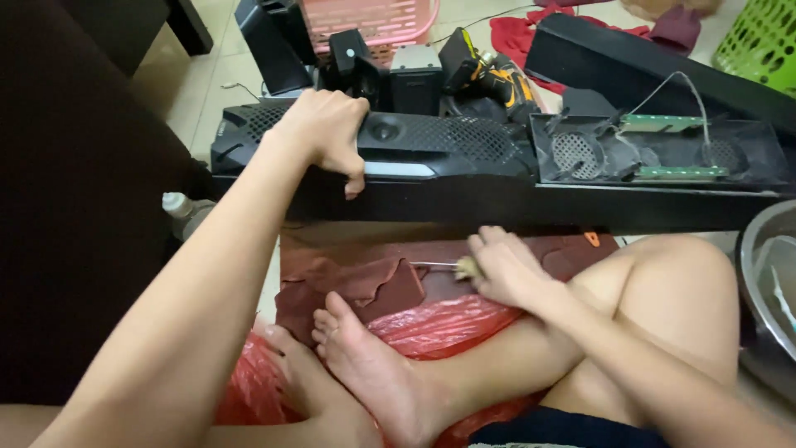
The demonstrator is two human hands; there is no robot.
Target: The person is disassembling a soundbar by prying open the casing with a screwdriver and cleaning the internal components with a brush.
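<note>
Seated cross-legged on the floor, you steady a long black soundbar (448, 153) that spans the frame from nine to three o'clock, its far right section opened to show green circuit strips (663, 123) and loose grey wires (676, 83). Your left hand (325, 133) clamps over the top edge of the bar at about eleven o'clock, fingers curled down its front face; if that hold slackens, the long housing can roll toward your lap and drag those wires off the boards. Your right hand (506, 270), at about five o'clock from the left one, is closed around the pale handle of a thin screwdriver (444, 265), its shaft pointing toward nine o'clock just above a dark red cloth (356, 286). The tip sits near your bare foot (373, 365) at six o'clock, so a slip under pressure can send the blade into skin. The red plastic bag (448, 323) beneath your legs looks slick, and a shift of weight on it can jolt both hands. At twelve o'clock, small black speaker boxes (414, 79) and a yellow-and-black power drill (489, 75) crowd the floor behind the bar, where a shove can topple them. At three o'clock a metal bowl (767, 290) sits close to your knee; a nudge can spill whatever it holds, which is not clear from here.
</note>
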